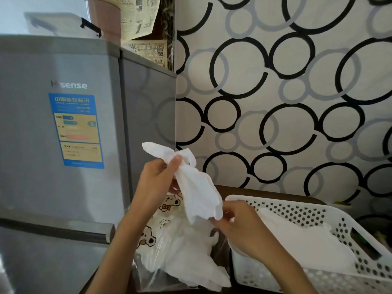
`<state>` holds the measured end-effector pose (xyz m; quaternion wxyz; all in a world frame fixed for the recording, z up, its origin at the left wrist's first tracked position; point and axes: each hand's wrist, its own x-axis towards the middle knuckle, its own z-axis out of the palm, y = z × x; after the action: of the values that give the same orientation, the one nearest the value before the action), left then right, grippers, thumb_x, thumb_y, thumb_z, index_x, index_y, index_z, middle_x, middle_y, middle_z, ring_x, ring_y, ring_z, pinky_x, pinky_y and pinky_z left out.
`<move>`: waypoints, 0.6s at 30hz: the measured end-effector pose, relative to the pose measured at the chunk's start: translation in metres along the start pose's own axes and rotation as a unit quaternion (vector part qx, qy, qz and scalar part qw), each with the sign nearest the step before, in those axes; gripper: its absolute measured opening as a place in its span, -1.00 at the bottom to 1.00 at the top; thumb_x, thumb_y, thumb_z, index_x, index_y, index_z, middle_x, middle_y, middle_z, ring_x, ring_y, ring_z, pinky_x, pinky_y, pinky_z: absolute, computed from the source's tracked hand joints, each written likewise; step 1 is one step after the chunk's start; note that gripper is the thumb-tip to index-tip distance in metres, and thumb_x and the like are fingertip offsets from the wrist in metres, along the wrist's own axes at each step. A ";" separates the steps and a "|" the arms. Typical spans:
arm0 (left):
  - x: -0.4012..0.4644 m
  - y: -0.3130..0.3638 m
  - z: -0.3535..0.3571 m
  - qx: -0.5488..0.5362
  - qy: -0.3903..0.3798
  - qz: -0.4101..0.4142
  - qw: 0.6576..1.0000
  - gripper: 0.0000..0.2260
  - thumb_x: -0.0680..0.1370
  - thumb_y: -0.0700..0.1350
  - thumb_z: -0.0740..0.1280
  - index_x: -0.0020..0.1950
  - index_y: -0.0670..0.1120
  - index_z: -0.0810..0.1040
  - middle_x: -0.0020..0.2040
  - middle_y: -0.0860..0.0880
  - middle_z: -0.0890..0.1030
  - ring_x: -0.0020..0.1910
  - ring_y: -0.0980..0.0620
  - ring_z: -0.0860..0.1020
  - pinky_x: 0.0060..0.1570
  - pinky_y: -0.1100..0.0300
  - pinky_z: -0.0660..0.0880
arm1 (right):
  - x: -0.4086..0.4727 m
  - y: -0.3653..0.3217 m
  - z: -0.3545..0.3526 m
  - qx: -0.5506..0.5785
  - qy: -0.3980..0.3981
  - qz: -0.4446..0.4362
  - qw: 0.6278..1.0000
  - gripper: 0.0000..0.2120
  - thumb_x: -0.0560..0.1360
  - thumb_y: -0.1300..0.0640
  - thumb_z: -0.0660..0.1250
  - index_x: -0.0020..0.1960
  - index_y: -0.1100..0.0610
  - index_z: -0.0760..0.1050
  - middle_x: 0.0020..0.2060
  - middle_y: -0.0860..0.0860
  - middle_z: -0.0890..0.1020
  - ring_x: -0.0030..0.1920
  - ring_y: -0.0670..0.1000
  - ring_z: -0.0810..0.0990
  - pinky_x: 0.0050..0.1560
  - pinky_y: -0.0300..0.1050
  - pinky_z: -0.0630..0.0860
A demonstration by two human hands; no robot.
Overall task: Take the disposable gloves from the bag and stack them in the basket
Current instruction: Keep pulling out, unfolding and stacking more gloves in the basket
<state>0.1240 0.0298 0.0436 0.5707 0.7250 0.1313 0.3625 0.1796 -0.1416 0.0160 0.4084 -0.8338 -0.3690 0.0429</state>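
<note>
A grey fridge [63, 134] filled the left, at nine o'clock. At centre, the left hand [158, 179] pinched the upper end of a white glove [195, 187], held above the clear bear-print bag [169, 251] at six o'clock. The right hand [239, 225] pinched the glove's lower edge. At four o'clock, the white perforated basket [307, 211] held more gloves [301, 240].

Domestic premises, most likely a kitchen corner in a home. Evidence: a grey two-door household refrigerator [63, 134] bearing a blue energy-rating label [77, 130]; a clear lidded storage box [61, 25] on top of it; newspaper sheets [142, 15] lining the corner behind; ring-patterned covering [286, 92] on the wall; a white perforated plastic basket [350, 219] on a dark worktop [265, 190].
</note>
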 end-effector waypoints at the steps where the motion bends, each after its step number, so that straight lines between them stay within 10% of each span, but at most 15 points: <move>1: 0.000 0.002 0.000 -0.014 -0.003 -0.009 1.000 -0.76 0.61 -0.05 0.25 -0.07 -0.18 0.61 -0.23 -0.10 0.70 -0.27 -0.05 0.68 -0.24 0.11 0.62 | 0.000 -0.002 0.000 0.055 0.024 0.005 0.998 -0.79 0.56 -0.06 0.23 -0.20 -0.06 0.55 -0.30 -0.14 0.60 -0.18 -0.05 0.60 -0.16 -0.19 0.53; 8: -0.005 0.005 0.012 -0.075 -0.052 -0.067 0.994 -0.80 0.61 -0.09 0.26 -0.13 -0.12 0.59 -0.32 0.03 0.70 -0.31 0.09 0.68 -0.37 0.35 0.54 | 0.007 -0.017 -0.013 0.314 0.000 0.158 0.936 -0.43 0.45 -0.37 -0.06 -0.11 -0.05 0.60 -0.22 -0.07 0.66 -0.13 -0.07 0.61 -0.12 -0.14 0.51; 13: -0.011 0.002 0.029 -0.070 0.062 -0.010 0.996 -0.82 0.57 -0.04 0.33 -0.20 -0.04 0.62 -0.30 -0.01 0.69 -0.31 0.10 0.66 -0.31 0.29 0.59 | -0.006 -0.008 -0.022 0.002 0.083 -0.028 0.996 -0.09 0.11 -0.41 0.46 0.35 -0.28 0.16 0.18 -0.36 0.27 0.22 -0.26 0.26 0.19 -0.21 0.28; 18: -0.014 0.001 0.038 -0.071 0.013 -0.052 0.996 -0.81 0.57 -0.03 0.32 -0.16 -0.10 0.63 -0.33 -0.04 0.68 -0.33 0.03 0.67 -0.36 0.28 0.58 | -0.002 0.001 -0.021 -0.051 0.150 -0.137 0.978 -0.75 0.37 -0.01 0.48 -0.09 -0.24 0.45 -0.10 -0.33 0.53 -0.06 -0.32 0.49 -0.17 -0.44 0.39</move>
<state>0.1394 -0.0069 0.0356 0.6373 0.6699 0.1497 0.3503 0.1869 -0.1570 0.0284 0.4184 -0.7921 -0.4155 -0.1577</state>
